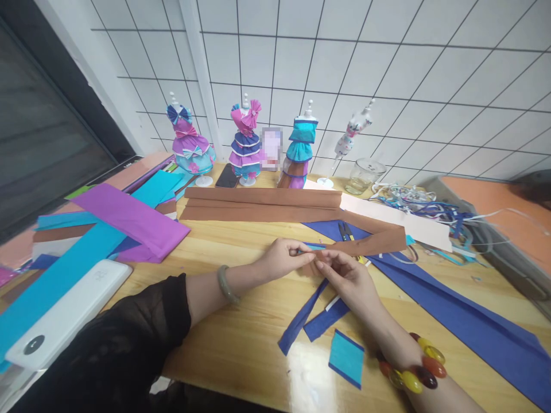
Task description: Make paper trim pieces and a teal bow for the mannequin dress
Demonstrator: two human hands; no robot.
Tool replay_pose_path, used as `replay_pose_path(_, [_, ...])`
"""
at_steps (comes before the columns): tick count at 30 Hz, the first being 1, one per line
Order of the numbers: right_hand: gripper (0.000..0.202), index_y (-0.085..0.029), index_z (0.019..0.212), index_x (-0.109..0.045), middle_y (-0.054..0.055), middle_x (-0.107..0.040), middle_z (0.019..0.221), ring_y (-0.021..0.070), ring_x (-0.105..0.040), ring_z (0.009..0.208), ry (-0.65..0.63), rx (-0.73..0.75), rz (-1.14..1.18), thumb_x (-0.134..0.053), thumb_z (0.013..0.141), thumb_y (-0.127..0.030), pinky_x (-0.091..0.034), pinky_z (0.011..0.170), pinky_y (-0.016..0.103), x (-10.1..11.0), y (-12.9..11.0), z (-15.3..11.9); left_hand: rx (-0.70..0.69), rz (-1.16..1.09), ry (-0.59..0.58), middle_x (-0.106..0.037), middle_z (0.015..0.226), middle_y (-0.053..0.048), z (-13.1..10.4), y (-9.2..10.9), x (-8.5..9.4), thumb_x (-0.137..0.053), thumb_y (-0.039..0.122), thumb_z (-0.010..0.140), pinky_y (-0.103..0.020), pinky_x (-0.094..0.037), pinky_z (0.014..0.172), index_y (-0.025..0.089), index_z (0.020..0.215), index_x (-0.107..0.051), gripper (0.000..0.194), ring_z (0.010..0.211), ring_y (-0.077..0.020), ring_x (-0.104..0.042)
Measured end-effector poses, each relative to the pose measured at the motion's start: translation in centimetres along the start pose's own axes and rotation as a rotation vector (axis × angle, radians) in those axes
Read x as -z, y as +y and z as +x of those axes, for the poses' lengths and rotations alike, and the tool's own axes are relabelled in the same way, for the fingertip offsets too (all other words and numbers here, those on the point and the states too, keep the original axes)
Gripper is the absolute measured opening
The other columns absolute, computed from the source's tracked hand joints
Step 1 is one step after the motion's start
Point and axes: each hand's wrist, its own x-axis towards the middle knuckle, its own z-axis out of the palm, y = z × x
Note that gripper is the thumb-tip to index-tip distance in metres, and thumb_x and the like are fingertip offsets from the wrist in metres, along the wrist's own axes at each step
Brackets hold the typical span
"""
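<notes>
Hands [282,259] [353,281] pinch, seemingly edgewise, a brown strip [383,241] over open tabletop [245,332].

No text can be read with certainty. The white case [73,312] bears a small grey mark [100,275], too faint to make out; pale letters [128,165] on the black strip [112,173] are too small, and the upright panel [271,148] is pixelated.
</notes>
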Motion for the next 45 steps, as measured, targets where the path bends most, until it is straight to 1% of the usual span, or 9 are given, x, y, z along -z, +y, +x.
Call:
replay_pose_path(5, [0.027, -0.02, 0.084, -0.061, 0.003, -0.065, 0.075, 0.0147, -0.059, 0.067, 0.039, -0.013, 0.035, -0.068, 0.069, -0.041, -0.048, 0.063, 0.027, 0.2, -0.2, 0.3, -0.034, 0.009, 0.092, -0.064, 0.068, -0.004, 0.2, -0.1, 0.0, -0.063, 0.041, 0.072, -0.021, -0.041, 0.055, 0.012, 0.084, -0.069, 0.032, 0.061, -0.0108, -0.054])
replay_pose_path(8, [0.027, -0.019, 0.079, -0.06, 0.002, -0.063, 0.069, 0.0138, -0.058, 0.062, 0.041, -0.054, 0.07, -0.068, 0.068, -0.042, -0.047, 0.06, 0.026, 0.3, -0.4, 0.3, -0.024, 0.003, 0.108, -0.062, 0.064, -0.003, 0.3, -0.1, 0.1, -0.063, 0.041, 0.071, -0.02, -0.04, 0.053, 0.011, 0.086, -0.069, 0.033, 0.059, -0.0104, -0.053])
replay_pose_path(14, [0.027, -0.019, 0.08, -0.059, 0.0, -0.06, 0.067, 0.012, -0.057, 0.057, 0.014, -0.078, 0.103, -0.068, 0.069, -0.042, -0.046, 0.057, 0.025, 0.2, -0.7, 0.2, -0.024, 0.017, 0.056, -0.06, 0.064, -0.002, 0.2, 0.1, 0.2, -0.063, 0.04, 0.071, -0.019, -0.039, 0.053, 0.012, 0.091, -0.068, 0.035, 0.059, -0.0096, -0.051])
replay_pose_path(17, [0.026, -0.019, 0.08, -0.06, 0.001, -0.06, 0.069, 0.0122, -0.056, 0.058, 0.02, -0.047, 0.068, -0.067, 0.07, -0.042, -0.046, 0.056, 0.025, 0.2, -0.8, 0.1, -0.019, 0.039, 0.038, -0.058, 0.062, -0.001, 0.1, 0.2, 0.1, -0.062, 0.04, 0.071, -0.02, -0.038, 0.052, 0.011, 0.085, -0.068, 0.032, 0.058, -0.0093, -0.05])
replay_pose_path(21, [0.024, -0.02, 0.082, -0.063, 0.002, -0.063, 0.072, 0.0131, -0.056, 0.059, 0.047, -0.013, 0.034, -0.066, 0.071, -0.041, -0.046, 0.057, 0.026, 0.3, -1.0, 0.0, -0.019, 0.054, 0.06, -0.055, 0.059, 0.0, 0.1, 0.2, 0.2, -0.061, 0.042, 0.072, -0.02, -0.036, 0.052, 0.011, 0.075, -0.066, 0.031, 0.056, -0.0091, -0.047])
replay_pose_path(26, [0.024, -0.021, 0.085, -0.066, 0.003, -0.067, 0.07, 0.015, -0.057, 0.058, 0.073, -0.029, 0.008, -0.064, 0.072, -0.041, -0.046, 0.058, 0.029, 0.6, -1.1, -0.1, -0.029, 0.025, 0.048, -0.051, 0.058, 0.001, 0.2, 0.0, 0.3, -0.058, 0.041, 0.074, -0.021, -0.034, 0.054, 0.012, 0.069, -0.062, 0.03, 0.056, -0.0085, -0.043])
replay_pose_path(34, [0.019, -0.022, 0.083, -0.07, 0.002, -0.067, 0.069, 0.0151, -0.058, 0.06, 0.076, -0.045, -0.003, -0.064, 0.072, -0.037, -0.047, 0.061, 0.029, 0.8, -1.3, -0.1, -0.041, -0.008, 0.011, -0.041, 0.056, 0.003, 0.1, 0.2, 0.5, -0.052, 0.041, 0.076, -0.021, -0.03, 0.055, 0.012, 0.062, -0.057, 0.032, 0.056, -0.0076, -0.037])
replay_pose_path(40, [0.024, -0.021, 0.089, -0.066, 0.004, -0.066, 0.079, 0.0148, -0.056, 0.064, 0.099, -0.032, 0.037, -0.064, 0.073, -0.039, -0.046, 0.06, 0.028, 0.9, -1.3, -0.1, -0.067, -0.064, 0.008, -0.049, 0.063, 0.0, 0.1, 0.7, 0.7, -0.051, 0.044, 0.078, -0.022, -0.034, 0.062, 0.011, 0.065, -0.059, 0.036, 0.064, -0.0099, -0.043])
replay_pose_path(45, [0.029, -0.021, 0.096, -0.061, 0.002, -0.058, 0.072, 0.0141, -0.053, 0.064, 0.099, 0.017, 0.025, -0.062, 0.075, -0.04, -0.045, 0.059, 0.027, 0.6, -1.3, -0.1, -0.006, -0.095, 0.058, -0.057, 0.073, -0.003, 0.3, 0.6, 0.7, -0.045, 0.056, 0.079, -0.024, -0.038, 0.065, 0.011, 0.079, -0.064, 0.049, 0.07, -0.0123, -0.049])
